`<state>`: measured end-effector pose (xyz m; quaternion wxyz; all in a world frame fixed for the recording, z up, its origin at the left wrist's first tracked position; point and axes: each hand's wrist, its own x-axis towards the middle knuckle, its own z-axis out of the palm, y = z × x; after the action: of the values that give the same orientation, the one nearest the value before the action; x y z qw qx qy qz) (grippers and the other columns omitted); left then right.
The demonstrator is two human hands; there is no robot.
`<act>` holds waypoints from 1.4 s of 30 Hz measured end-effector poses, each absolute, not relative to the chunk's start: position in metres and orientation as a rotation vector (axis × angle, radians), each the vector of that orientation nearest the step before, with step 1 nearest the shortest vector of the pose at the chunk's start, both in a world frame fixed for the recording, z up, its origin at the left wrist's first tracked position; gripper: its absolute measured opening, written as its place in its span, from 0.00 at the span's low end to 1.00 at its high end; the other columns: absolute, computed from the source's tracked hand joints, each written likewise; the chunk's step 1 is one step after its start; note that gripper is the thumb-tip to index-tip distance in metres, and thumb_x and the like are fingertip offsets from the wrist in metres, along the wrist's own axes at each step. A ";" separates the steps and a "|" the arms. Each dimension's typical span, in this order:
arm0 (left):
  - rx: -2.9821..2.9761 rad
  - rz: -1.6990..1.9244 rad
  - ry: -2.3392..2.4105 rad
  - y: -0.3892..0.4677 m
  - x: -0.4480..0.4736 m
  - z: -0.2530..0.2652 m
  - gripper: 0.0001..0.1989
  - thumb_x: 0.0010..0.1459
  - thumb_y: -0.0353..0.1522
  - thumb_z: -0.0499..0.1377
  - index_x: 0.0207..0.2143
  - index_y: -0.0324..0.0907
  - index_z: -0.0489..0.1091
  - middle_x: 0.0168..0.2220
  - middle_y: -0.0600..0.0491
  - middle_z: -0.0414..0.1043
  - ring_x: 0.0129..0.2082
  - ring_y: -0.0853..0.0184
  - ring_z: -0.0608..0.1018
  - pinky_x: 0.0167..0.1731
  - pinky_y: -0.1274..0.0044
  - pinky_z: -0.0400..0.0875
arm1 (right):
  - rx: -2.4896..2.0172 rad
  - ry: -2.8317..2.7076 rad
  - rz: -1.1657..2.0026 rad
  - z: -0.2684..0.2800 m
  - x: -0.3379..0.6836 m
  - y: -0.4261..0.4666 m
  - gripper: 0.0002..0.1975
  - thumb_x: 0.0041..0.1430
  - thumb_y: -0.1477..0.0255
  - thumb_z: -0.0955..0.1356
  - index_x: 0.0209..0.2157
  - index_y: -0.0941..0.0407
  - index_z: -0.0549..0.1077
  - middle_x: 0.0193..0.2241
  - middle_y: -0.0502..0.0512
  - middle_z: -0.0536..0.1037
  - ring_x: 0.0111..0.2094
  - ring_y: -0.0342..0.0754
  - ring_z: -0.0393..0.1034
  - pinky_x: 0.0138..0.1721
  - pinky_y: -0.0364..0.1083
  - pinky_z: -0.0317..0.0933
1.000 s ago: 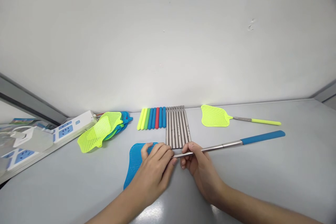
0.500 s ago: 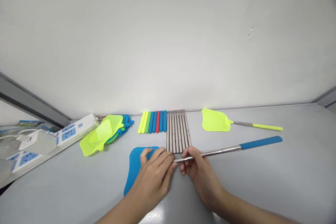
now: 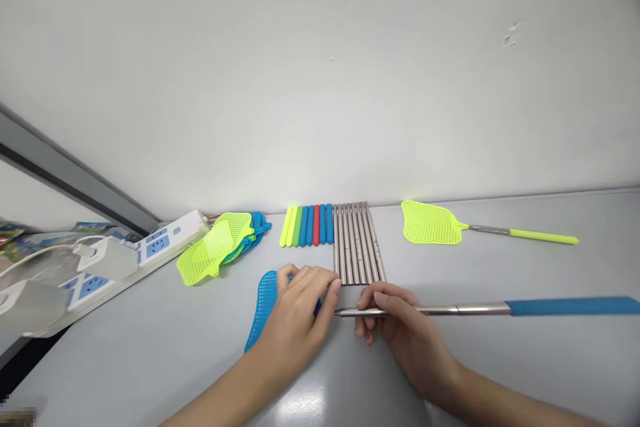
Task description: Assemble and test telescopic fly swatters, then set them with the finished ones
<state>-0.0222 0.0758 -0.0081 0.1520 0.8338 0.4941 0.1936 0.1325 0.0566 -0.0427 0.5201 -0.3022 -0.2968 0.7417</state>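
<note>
My left hand (image 3: pixel 303 313) is closed on a blue fly swatter head (image 3: pixel 264 303), covering much of its mesh and its neck. My right hand (image 3: pixel 407 330) pinches a shiny telescopic metal rod (image 3: pixel 440 310) between thumb and fingers. A blue handle sleeve (image 3: pixel 570 307) covers the rod's right end. The rod lies almost level, its narrow left tip close to the swatter's neck under my left fingers. Whether the tip touches the neck I cannot tell. Just behind my hands lies a row of several metal rods (image 3: pixel 357 247).
Several coloured handle sleeves (image 3: pixel 307 225) lie left of the rods. A stack of yellow and blue swatter heads (image 3: pixel 215 247) is farther left, by a white power strip (image 3: pixel 150 247) with plugs. An assembled yellow fly swatter (image 3: pixel 434 223) lies at the back right, near the wall (image 3: pixel 320 80).
The view has shifted, moving the scene rightward. The rod has swung from slanting to nearly level, with its handle end lower. My hands are slightly farther apart, and the rod's narrow tip now shows.
</note>
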 end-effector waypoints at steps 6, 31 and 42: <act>2.215 0.396 1.433 0.086 -0.029 -0.005 0.09 0.59 0.36 0.44 0.40 0.46 0.59 0.37 0.56 0.65 0.35 0.67 0.66 0.36 0.74 0.59 | -0.738 -0.825 1.812 -0.048 0.134 0.053 0.11 0.52 0.73 0.61 0.26 0.62 0.72 0.18 0.54 0.70 0.22 0.45 0.65 0.24 0.42 0.53; 2.673 0.153 1.340 0.109 -0.019 -0.011 0.08 0.55 0.36 0.52 0.33 0.41 0.60 0.30 0.54 0.67 0.30 0.66 0.70 0.29 0.77 0.61 | -0.760 -0.896 1.778 -0.046 0.134 0.047 0.14 0.48 0.76 0.58 0.19 0.62 0.72 0.15 0.53 0.67 0.19 0.43 0.60 0.23 0.42 0.50; 2.677 0.213 1.221 0.108 -0.012 -0.010 0.10 0.54 0.38 0.52 0.33 0.40 0.61 0.31 0.54 0.66 0.31 0.67 0.69 0.29 0.78 0.62 | -0.781 -0.881 1.764 -0.047 0.132 0.047 0.14 0.48 0.75 0.58 0.18 0.62 0.72 0.14 0.53 0.67 0.18 0.43 0.60 0.22 0.42 0.50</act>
<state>-0.0116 0.1077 -0.0097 0.0954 0.9033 0.4120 0.0717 0.1324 0.0471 -0.0470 0.4884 -0.3212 -0.3626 0.7259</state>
